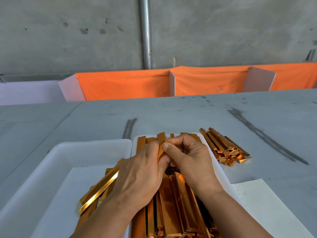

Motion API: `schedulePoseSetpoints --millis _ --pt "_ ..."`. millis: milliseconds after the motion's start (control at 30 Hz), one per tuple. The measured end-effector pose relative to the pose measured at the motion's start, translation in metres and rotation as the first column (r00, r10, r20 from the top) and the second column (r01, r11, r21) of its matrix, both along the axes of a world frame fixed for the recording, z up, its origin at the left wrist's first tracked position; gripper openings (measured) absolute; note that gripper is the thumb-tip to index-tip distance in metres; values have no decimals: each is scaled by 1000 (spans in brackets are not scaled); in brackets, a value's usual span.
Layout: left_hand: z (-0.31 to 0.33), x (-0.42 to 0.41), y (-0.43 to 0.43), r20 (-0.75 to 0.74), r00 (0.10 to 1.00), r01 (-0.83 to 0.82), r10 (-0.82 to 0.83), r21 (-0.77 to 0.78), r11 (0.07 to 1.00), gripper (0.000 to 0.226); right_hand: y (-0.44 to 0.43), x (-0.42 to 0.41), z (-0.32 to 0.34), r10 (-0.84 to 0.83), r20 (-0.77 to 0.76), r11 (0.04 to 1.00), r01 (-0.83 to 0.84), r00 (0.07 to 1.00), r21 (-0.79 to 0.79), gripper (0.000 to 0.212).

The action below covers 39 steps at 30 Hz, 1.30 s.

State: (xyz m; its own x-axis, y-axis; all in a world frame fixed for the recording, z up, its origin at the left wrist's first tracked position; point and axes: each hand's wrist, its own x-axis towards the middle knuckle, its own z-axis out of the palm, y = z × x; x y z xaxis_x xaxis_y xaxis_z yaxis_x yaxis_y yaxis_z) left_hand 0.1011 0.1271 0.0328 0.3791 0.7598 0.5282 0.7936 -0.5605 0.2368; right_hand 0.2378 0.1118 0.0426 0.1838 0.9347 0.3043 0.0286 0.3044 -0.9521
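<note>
Shiny gold card strip (159,152) pinched at fingertips by left hand (142,170) and right hand (190,160); fold best pressed crisp, edges kept aligned tbh.

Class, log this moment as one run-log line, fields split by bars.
left hand: pinches gold strip | right hand: pinches same strip | place: above full white tray | folded pile: on table, right of tray
</note>
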Motion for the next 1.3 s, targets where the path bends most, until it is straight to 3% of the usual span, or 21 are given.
schedulePoseSetpoints --millis 233,333,433,800,1000,1167,1300 --pt "2 0 -1 54 998 29 -30 6 1000 68 1 4 -1 -2 -17 1000 2 1000 21 10" --pt "3 0 0 90 996 22 -21 -7 1000 56 0 5 2 65 -112 998 -64 992 17 5" --pt "3 -1 0 109 994 10 -9 -6 1000 45 0 7 4 95 -174 995 -95 980 5 14" --pt "6 -2 -3 174 983 59 -60 16 998 44 -1 10 9 178 -335 978 -203 925 -41 8" --pt "7 -2 -3 206 976 61 -67 36 997 45 -1 12 8 206 -263 976 -219 942 -20 19" --pt "7 -1 -3 193 979 60 -68 46 997 46 0 10 5 134 -200 991 -132 971 24 5" --pt "6 -1 -2 208 976 53 -61 43 998 46 0 9 5 119 -198 993 -112 973 44 8"
